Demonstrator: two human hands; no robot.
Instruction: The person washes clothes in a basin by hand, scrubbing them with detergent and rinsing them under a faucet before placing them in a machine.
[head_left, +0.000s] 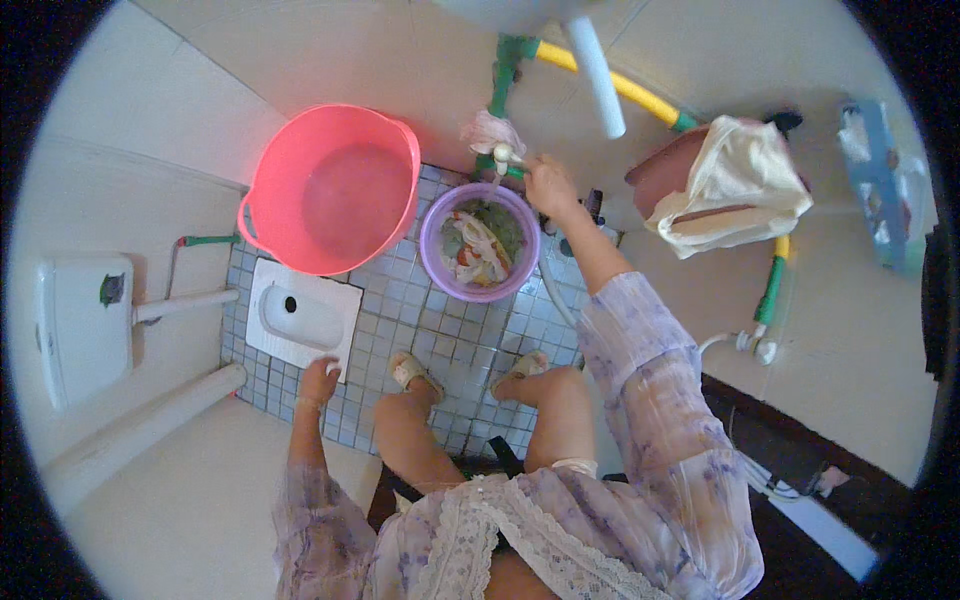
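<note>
My right hand (552, 186) is at the handle of a white water tap (502, 154), with its fingers around the handle's end. A pink cloth (493, 133) is wrapped about the pipe behind the tap. Directly below the spout stands a round purple basin (532, 259), and what looks like a thin stream of water falls into it. White, orange and yellow cloth (480, 251) lies wet in the basin. My left hand (319, 382) hangs in the air near the squat toilet (304, 315); its fingers are curled and their inner side is hidden.
A large pink tub (360, 202) with water in it stands left of the basin. Dark bottles (592, 206) and a grey hose (555, 289) are on the tiled floor at right. Cream cloth (742, 184) hangs over a reddish-brown container on the wall. A white cistern (84, 330) is at far left.
</note>
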